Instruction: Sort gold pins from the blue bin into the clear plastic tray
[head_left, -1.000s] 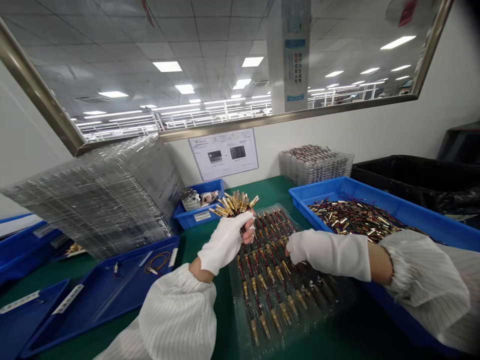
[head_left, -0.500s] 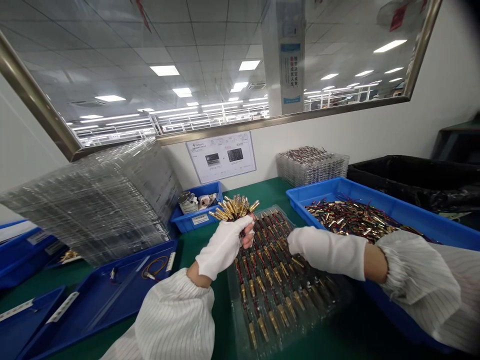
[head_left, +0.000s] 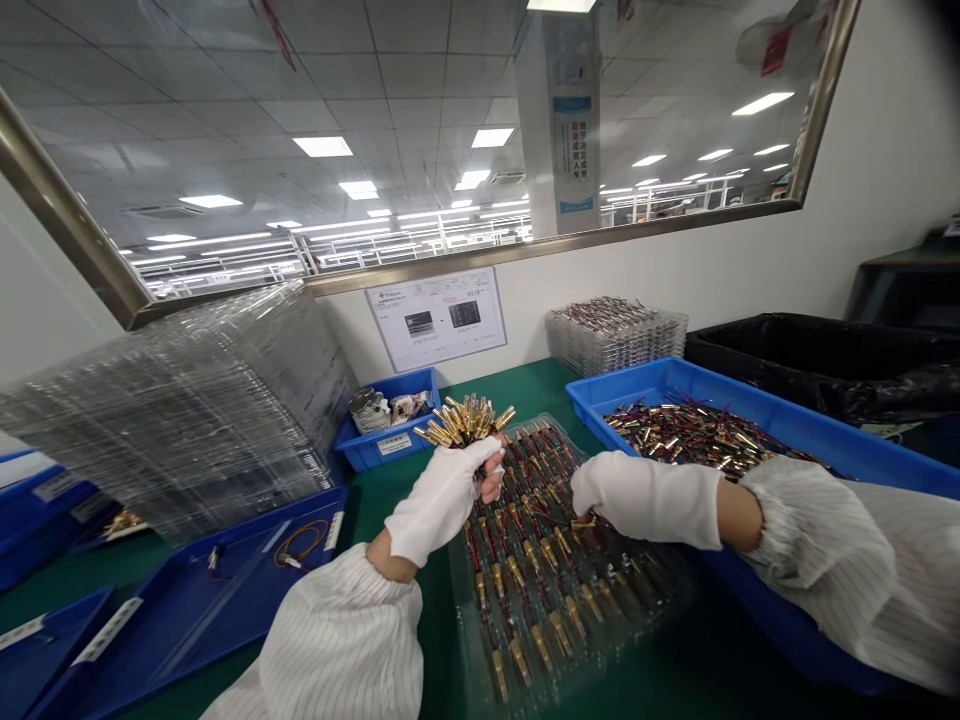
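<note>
My left hand (head_left: 454, 490), in a white glove with bare fingertips, is closed round a bunch of wired brass cylinders (head_left: 469, 420); their brass ends fan out above the fist. Beneath both hands lies a clear plastic tray (head_left: 480, 610) with rows of the same brass cylinders, each with red and black wires. Over the right side of this tray, my gloved right hand (head_left: 611, 495) is bent down with its fingers pinched together. A wired brass cylinder (head_left: 583, 523) shows at its fingertips, mostly hidden by the glove.
A blue bin (head_left: 592, 395) of loose wired cylinders stands at right, partly under my right forearm. Stacked clear trays (head_left: 172, 410) rise at left behind a blue tray (head_left: 225, 590). A small blue box (head_left: 352, 450), filled trays (head_left: 615, 340) and a black-lined bin (head_left: 795, 370) stand farther back.
The view has shifted slightly. My right hand stays over the tray's right side, and its fingertips have moved a little over the rows. My left hand keeps its bunch.
</note>
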